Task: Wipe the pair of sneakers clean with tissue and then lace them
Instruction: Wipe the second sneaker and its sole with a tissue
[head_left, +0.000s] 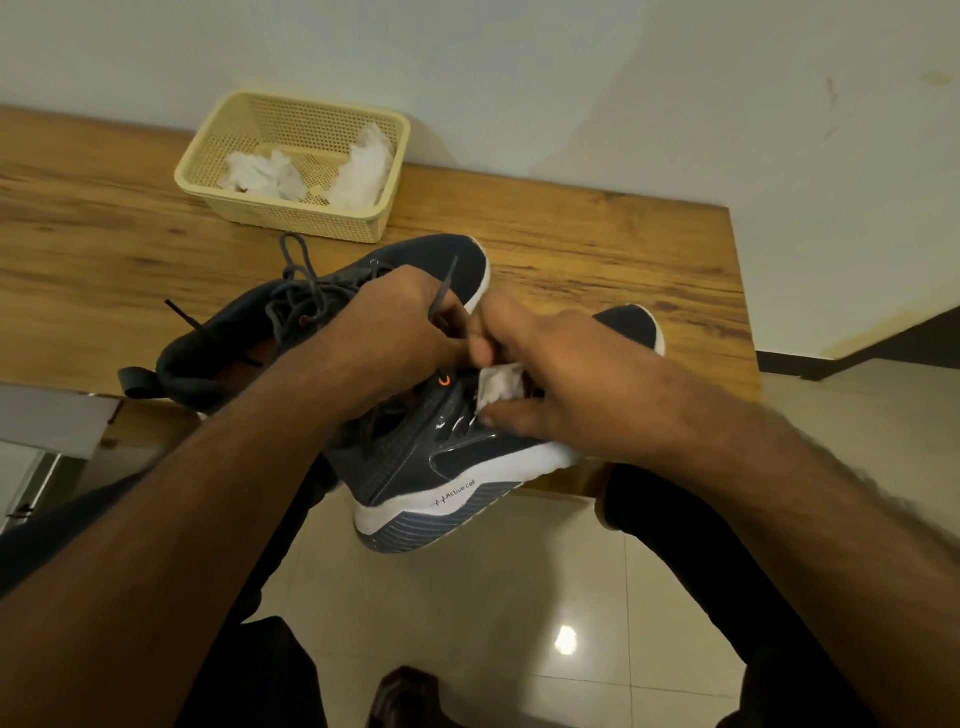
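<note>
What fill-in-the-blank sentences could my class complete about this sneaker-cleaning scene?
1. The right hand holds a wad of ____ against the near sneaker.
2. The yellow basket stands on the ____ table.
3. The left hand pinches a dark ____.
4. The far sneaker lies on the ____.

Missing words: tissue; wooden; lace; table

The near sneaker (431, 467) carries the words "Active cell" in small dark print on its white midsole, at about 6 o'clock of the shoe. A small logo mark precedes the words. No other text is legible.

Left hand (410, 325) pinching lace (443, 293), right hand (550, 374) holding tissue (500, 387) on sneaker (415, 457)
</note>
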